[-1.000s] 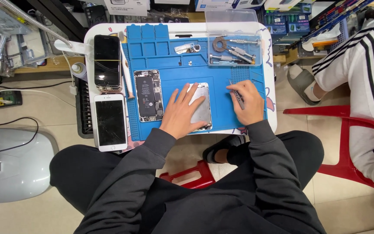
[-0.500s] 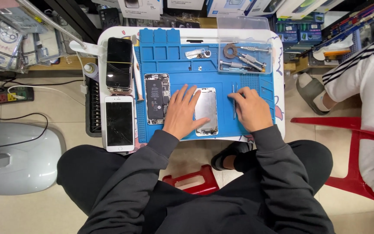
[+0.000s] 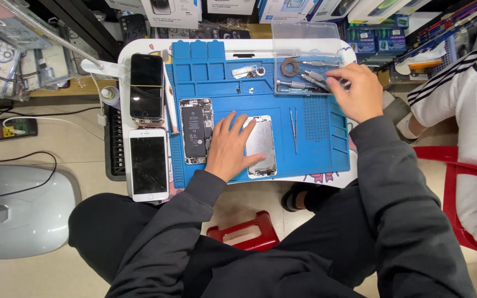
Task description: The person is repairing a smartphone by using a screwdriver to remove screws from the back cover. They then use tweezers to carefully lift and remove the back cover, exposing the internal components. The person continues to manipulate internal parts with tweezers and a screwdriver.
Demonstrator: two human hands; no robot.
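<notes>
On a blue work mat (image 3: 310, 154) lies a detached silver phone screen plate (image 3: 262, 144), and my left hand (image 3: 229, 148) rests flat on its left side with fingers spread. Beside it to the left sits an opened phone body (image 3: 196, 130) showing its battery. My right hand (image 3: 353, 91) reaches into a clear tool tray (image 3: 299, 74) at the mat's top right, fingers curled among the metal screwdrivers there; whether it grips one is hidden. Thin tweezers (image 3: 294, 129) lie on the mat between both hands.
A black phone (image 3: 146, 88) and a white phone with a cracked screen (image 3: 148, 164) lie left of the mat. Another person in a white striped top (image 3: 470, 110) sits on a red chair (image 3: 470, 176) at right. A red stool (image 3: 247, 232) stands below the table.
My right hand has left the screen plate and moved up and right to the tool tray. The tweezers now lie on the mat. My left hand stays on the plate.
</notes>
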